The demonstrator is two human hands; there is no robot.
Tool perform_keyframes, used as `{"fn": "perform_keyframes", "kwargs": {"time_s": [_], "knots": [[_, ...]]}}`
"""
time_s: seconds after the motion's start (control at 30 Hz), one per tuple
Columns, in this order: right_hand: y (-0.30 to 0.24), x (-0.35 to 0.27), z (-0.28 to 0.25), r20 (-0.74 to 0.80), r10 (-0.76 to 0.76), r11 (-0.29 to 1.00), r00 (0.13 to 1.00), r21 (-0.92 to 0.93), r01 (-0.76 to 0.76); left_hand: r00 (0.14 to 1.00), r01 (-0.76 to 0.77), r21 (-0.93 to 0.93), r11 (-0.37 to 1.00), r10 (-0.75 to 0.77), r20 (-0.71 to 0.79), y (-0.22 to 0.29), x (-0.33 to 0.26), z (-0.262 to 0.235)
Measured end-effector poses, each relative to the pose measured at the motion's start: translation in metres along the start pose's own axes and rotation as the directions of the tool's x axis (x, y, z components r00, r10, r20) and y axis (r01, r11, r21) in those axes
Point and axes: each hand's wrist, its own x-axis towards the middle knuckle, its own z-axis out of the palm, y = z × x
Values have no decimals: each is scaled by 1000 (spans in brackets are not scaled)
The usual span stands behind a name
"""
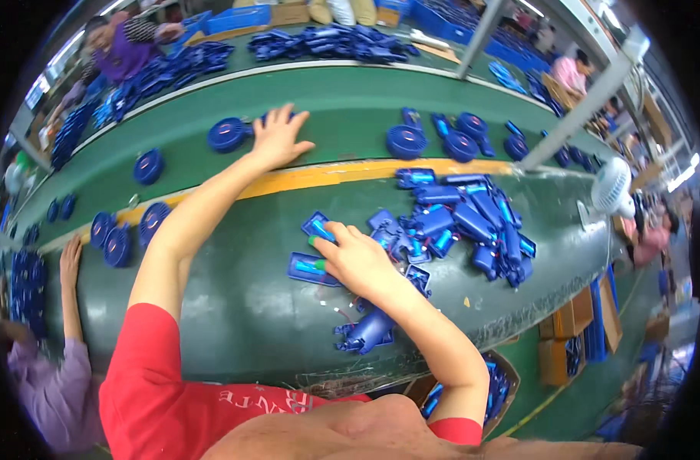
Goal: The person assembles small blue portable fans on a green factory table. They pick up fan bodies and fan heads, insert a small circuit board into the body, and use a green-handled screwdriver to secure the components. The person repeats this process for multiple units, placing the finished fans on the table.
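Looking down over a green workbench and a curved green conveyor belt (350,100), the view runs from a neighbouring person's hand (70,261) lying flat on the bench at 9 o'clock, beside a few round blue fan heads (118,244). Next comes the left hand (277,138), stretched out toward 11 o'clock across the yellow edge strip (327,176), fingers spread open and resting on a blue fan (228,134) that lies on the belt. Near the centre, the right hand (354,261) is curled with its fingertips pressing on a small blue housing part (319,228); a second blue tray-like part (311,270) lies just beside it at its 8 o'clock. At 3 o'clock from that hand sits a heap of blue handle pieces (472,222). Farther right, near the bench's edge, stands a small white desk fan (612,188).
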Motion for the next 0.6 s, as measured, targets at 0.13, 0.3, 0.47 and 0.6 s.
{"fn": "perform_keyframes", "kwargs": {"time_s": [0.13,0.3,0.47,0.6], "knots": [[10,7,6,-135,219,975,966,10,-220,968,186,54,981,-192,159,-24,33,16],[50,5,-31,-441,188,980,878,144,-138,965,140,-27,990,-130,229,-48,28,1],[47,6,-37,-155,-27,997,987,74,39,974,43,-6,999,-41,221,-50,-4,-20],[31,16,-26,5,-228,945,974,-238,223,968,-252,-4,968,252,6,-53,-45,-15]]}}
